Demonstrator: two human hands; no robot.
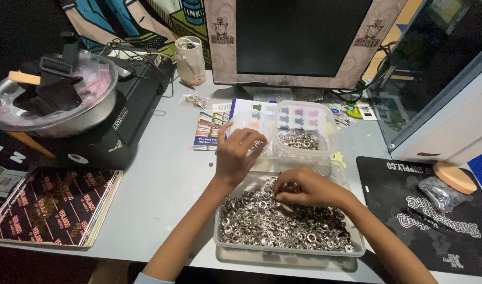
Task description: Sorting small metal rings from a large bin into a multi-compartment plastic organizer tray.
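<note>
A shallow clear plastic tray (356,247) heaped with small silver metal eyelet rings (272,223) sits at the near edge of the grey table (167,184), right under the person's hands. The rings look light, hard and slick; loose in a pile, they would likely slide off each other and are best pinched singly by the rim between thumb and fingertip. The right hand (309,188) lies palm down on the heap, wrist low, fingers curled together around a few rings. The left hand (236,155) reaches forward past the tray, forearm stretched out, its fingers bunched at the rim of a small round clear plastic cup (249,123); whether they pinch a ring I cannot tell. Just beside it stands a square clear plastic tub (327,131) with more rings
</note>
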